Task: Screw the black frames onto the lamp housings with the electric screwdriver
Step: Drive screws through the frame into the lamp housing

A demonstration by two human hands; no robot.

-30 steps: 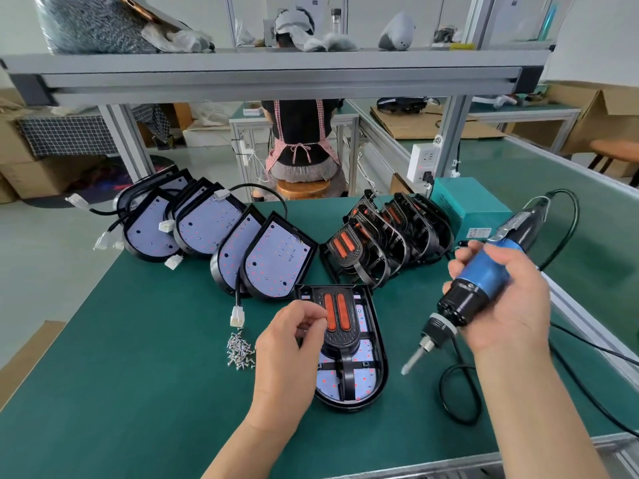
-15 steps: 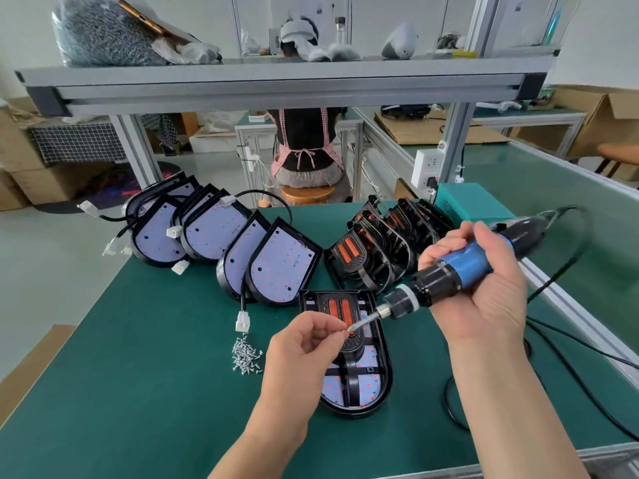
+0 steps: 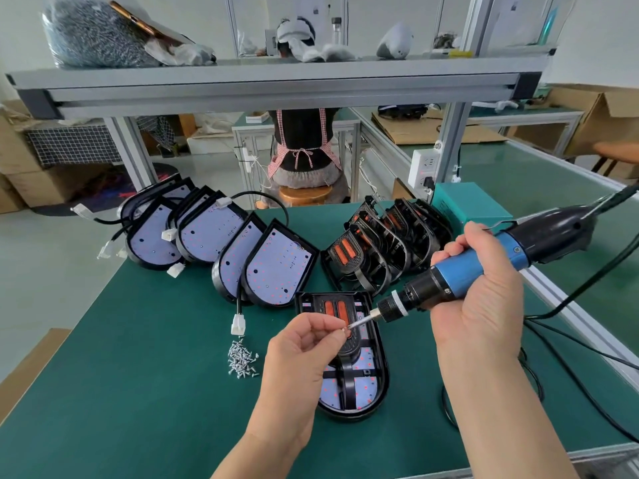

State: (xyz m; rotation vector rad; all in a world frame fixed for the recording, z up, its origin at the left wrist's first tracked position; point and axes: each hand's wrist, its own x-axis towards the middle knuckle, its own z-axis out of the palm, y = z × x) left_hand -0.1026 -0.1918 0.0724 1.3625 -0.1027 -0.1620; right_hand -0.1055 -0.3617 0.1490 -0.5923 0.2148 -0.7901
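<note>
Green surface [image 3: 138, 392]: a lamp housing [image 3: 382, 382] lies flat at centre with a black frame [image 3: 349, 378] seated in it, loose screws [image 3: 242, 357] just to its left. Above the frame, the left hand [image 3: 304, 354] pinches one screw [image 3: 343, 329] at the bit tip of the electric screwdriver [image 3: 460, 274], whose blue barrel the right hand [image 3: 484, 305] grips.

Bright, even light from twelve o'clock, soft shadows on the table [image 3: 145, 402]; centre sharp, shelf rail [image 3: 276, 89] bowing toward three and nine
</note>
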